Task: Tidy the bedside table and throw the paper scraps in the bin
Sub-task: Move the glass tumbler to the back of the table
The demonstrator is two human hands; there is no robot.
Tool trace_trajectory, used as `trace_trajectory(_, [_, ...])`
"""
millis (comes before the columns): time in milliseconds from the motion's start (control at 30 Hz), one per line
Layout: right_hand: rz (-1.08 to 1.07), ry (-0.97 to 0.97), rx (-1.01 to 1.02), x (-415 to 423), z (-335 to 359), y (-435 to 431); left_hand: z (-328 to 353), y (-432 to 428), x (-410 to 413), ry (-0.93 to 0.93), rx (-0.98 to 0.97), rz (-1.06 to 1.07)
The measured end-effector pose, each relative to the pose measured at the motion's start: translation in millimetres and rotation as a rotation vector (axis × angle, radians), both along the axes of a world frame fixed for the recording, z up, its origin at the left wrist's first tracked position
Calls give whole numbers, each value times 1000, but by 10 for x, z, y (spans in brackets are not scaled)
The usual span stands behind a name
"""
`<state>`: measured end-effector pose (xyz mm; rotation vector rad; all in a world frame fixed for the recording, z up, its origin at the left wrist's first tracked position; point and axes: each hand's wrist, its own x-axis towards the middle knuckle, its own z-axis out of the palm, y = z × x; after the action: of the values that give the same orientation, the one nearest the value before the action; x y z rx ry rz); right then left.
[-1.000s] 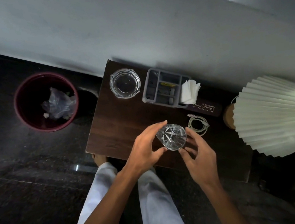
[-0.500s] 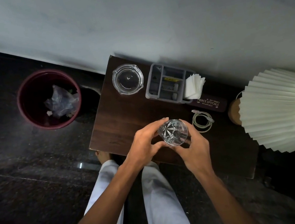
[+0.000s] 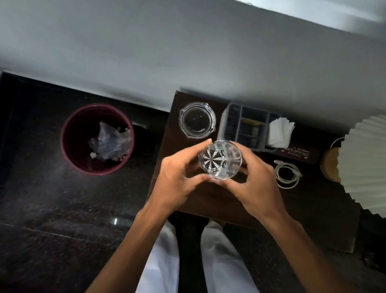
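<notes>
Pale wall [image 3: 147, 41], dark speckled floor [image 3: 37, 230] (glossy), pleated white lampshade [image 3: 375, 165]

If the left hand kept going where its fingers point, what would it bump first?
The clear cut-glass tumbler, which the left hand holds. Beyond that, probably the grey plastic organiser tray, though depth is unclear.

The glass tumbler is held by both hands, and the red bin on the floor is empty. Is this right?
No. In the head view the red bin holds crumpled plastic and scraps. The left hand and right hand do hold the glass tumbler.
</notes>
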<state>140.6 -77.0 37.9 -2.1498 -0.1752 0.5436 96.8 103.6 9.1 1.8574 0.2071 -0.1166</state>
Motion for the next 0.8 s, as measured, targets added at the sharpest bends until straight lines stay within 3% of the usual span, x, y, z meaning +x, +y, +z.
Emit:
trace_trajectory(300, [-37, -78, 70, 524, -63, 498, 87, 435, 547, 40, -35, 59])
trace_trajectory(800, [38, -169, -116, 978, -475, 672, -289, 565, 985, 144, 57, 50])
